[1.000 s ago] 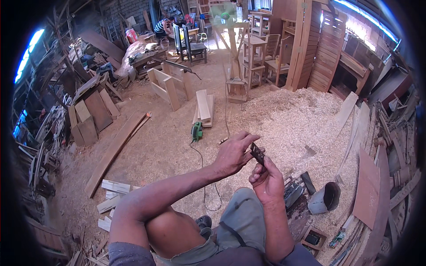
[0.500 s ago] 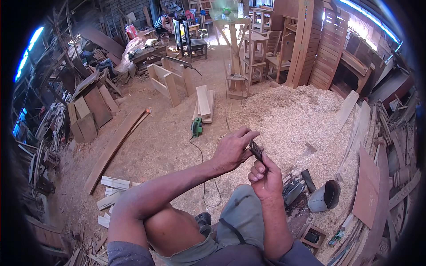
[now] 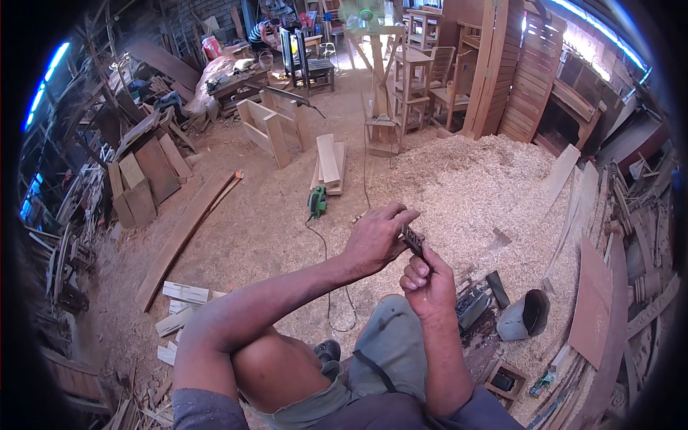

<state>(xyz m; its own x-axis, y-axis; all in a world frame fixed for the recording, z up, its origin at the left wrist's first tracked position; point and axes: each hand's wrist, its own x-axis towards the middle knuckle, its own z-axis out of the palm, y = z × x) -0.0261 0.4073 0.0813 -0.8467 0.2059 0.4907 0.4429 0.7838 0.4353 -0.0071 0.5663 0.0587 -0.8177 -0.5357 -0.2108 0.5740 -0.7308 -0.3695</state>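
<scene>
In front of my knee I hold a small dark flat piece with slots or holes along it (image 3: 412, 240), slanting between both hands. My left hand (image 3: 375, 240) has its fingers closed at the upper end of this piece, though the fingertips are partly hidden behind it. The lower end sits in my right hand (image 3: 430, 283), with the thumb pressed along it and the other fingers curled in. What exactly the piece is cannot be made out. Beyond my hands, a green electric hand planer (image 3: 317, 202) lies on the floor with its cord trailing toward me.
To my right stand a grey bucket (image 3: 524, 315) and a dark block (image 3: 497, 289). Planed boards (image 3: 330, 161) lie behind the planer, with a long plank (image 3: 188, 240) at left. Wood shavings (image 3: 473, 186) cover the floor. A person (image 3: 265, 34) bends at the back.
Both hands keep their hold on the dark piece, with hardly any shift. The surrounding scene sits slightly higher in the view.
</scene>
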